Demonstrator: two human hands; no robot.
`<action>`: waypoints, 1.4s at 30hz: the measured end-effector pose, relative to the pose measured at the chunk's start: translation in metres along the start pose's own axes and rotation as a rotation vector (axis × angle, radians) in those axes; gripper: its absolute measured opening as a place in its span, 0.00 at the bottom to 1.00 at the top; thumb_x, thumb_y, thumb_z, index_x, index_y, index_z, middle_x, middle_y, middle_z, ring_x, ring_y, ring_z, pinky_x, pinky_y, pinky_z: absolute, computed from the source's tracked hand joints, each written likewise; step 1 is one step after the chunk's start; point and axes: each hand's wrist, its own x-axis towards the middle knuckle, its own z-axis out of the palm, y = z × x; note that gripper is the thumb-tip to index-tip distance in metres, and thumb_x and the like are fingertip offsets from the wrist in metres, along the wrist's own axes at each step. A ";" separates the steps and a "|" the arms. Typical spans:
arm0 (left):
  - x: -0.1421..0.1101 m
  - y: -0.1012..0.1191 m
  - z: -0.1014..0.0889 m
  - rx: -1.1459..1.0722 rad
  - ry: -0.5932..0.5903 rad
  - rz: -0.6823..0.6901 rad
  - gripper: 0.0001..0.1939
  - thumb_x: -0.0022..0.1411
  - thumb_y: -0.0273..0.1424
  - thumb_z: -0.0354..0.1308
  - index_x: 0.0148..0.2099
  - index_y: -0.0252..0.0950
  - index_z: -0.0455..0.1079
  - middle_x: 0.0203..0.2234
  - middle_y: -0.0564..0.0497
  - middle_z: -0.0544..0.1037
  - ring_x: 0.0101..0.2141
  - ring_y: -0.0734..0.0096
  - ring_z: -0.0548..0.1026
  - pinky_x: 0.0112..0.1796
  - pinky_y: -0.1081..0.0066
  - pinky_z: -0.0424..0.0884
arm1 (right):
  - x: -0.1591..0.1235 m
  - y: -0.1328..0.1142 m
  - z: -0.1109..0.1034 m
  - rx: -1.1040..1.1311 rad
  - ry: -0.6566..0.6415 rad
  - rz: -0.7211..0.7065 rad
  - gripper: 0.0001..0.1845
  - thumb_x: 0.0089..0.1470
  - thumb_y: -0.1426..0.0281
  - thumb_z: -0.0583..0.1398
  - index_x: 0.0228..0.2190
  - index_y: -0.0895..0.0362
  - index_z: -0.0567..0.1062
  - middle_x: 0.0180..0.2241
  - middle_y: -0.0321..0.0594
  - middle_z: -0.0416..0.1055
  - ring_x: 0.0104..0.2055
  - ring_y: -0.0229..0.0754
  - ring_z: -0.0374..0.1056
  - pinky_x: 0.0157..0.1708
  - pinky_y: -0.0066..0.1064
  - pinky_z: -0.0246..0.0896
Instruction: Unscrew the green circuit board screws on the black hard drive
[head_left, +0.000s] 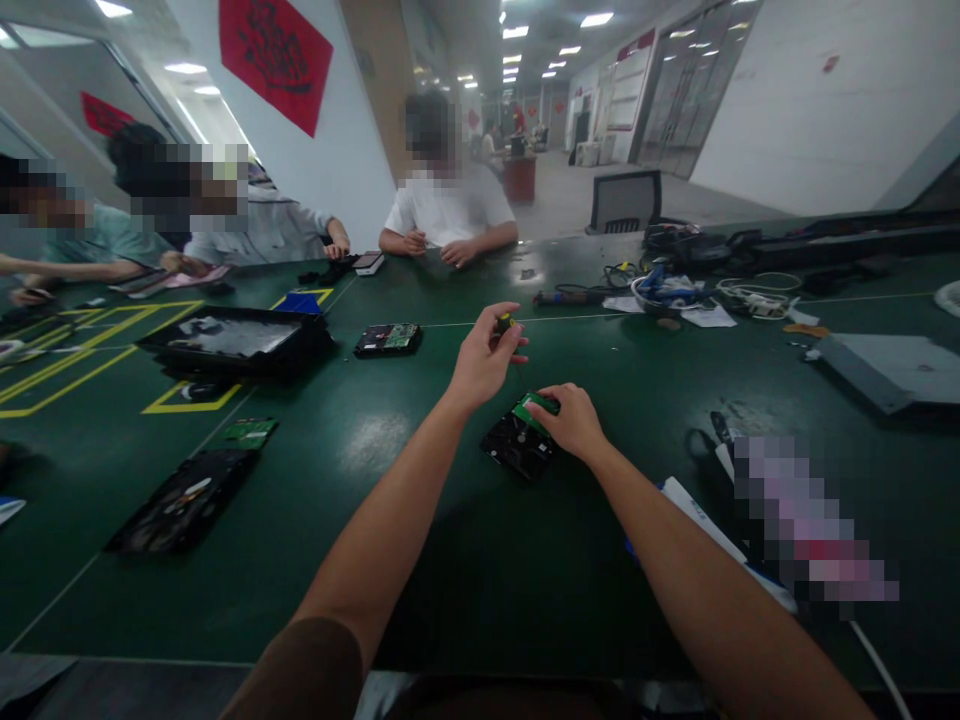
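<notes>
In front of me on the green table lies a black hard drive (pixel 516 448) with a green circuit board (pixel 531 408) on its upper side. My right hand (pixel 576 420) has its fingers closed on the drive's right edge, over the board. Above the drive, my left hand (pixel 482 358) pinches the yellow-and-black handle of a screwdriver (pixel 505 322). The screwdriver's thin shaft points down toward the drive's far edge; whether its tip touches a screw is too small to tell.
Another hard drive (pixel 388 340) lies farther off, near a black tray (pixel 240 338). At left are a dark drive casing (pixel 184 500) and a loose circuit board (pixel 252 431). Tangled cables (pixel 667 288) and a grey metal box (pixel 892 370) occupy the right. Several people sit across the table.
</notes>
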 end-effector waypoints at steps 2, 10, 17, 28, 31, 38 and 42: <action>-0.004 0.000 -0.001 0.003 0.002 0.002 0.16 0.75 0.31 0.55 0.62 0.46 0.64 0.46 0.48 0.75 0.43 0.69 0.81 0.37 0.70 0.84 | 0.000 -0.001 0.000 -0.009 -0.006 0.002 0.24 0.62 0.51 0.62 0.48 0.56 0.81 0.45 0.49 0.77 0.46 0.51 0.70 0.47 0.40 0.62; -0.018 0.001 -0.007 -0.005 0.003 0.022 0.16 0.75 0.32 0.55 0.62 0.44 0.64 0.46 0.47 0.76 0.43 0.68 0.81 0.36 0.70 0.84 | 0.000 -0.001 -0.001 -0.004 -0.035 0.001 0.21 0.65 0.55 0.60 0.50 0.55 0.81 0.47 0.48 0.77 0.47 0.50 0.71 0.48 0.39 0.62; -0.024 -0.003 -0.005 -0.010 -0.013 0.014 0.17 0.76 0.34 0.54 0.64 0.44 0.62 0.48 0.47 0.76 0.43 0.67 0.82 0.33 0.72 0.84 | 0.001 0.002 -0.011 0.008 -0.118 -0.083 0.21 0.62 0.62 0.64 0.54 0.56 0.80 0.48 0.48 0.78 0.50 0.50 0.71 0.51 0.39 0.63; -0.028 -0.017 -0.001 -0.015 0.030 0.039 0.18 0.76 0.34 0.55 0.64 0.45 0.62 0.48 0.47 0.75 0.43 0.67 0.82 0.35 0.70 0.84 | 0.001 0.007 -0.010 0.036 -0.122 -0.095 0.20 0.61 0.62 0.64 0.53 0.55 0.81 0.48 0.47 0.78 0.50 0.51 0.71 0.51 0.42 0.64; -0.028 -0.020 -0.001 -0.002 0.047 0.046 0.18 0.76 0.34 0.54 0.65 0.45 0.62 0.49 0.47 0.75 0.43 0.68 0.81 0.35 0.71 0.84 | 0.001 0.009 -0.009 0.029 -0.121 -0.091 0.21 0.61 0.61 0.64 0.54 0.55 0.80 0.48 0.47 0.78 0.50 0.51 0.71 0.52 0.42 0.64; -0.032 -0.030 0.003 0.019 0.064 0.055 0.20 0.76 0.35 0.53 0.67 0.46 0.60 0.50 0.47 0.75 0.43 0.70 0.81 0.36 0.72 0.84 | 0.001 0.013 -0.005 0.032 -0.116 -0.092 0.22 0.62 0.60 0.64 0.54 0.56 0.80 0.50 0.48 0.77 0.52 0.51 0.71 0.54 0.42 0.64; -0.034 -0.033 0.003 0.021 0.078 0.090 0.20 0.76 0.35 0.54 0.67 0.47 0.61 0.50 0.47 0.75 0.43 0.69 0.81 0.35 0.71 0.84 | 0.001 0.015 -0.003 0.035 -0.113 -0.111 0.21 0.62 0.61 0.63 0.54 0.56 0.80 0.50 0.48 0.78 0.52 0.51 0.71 0.54 0.42 0.64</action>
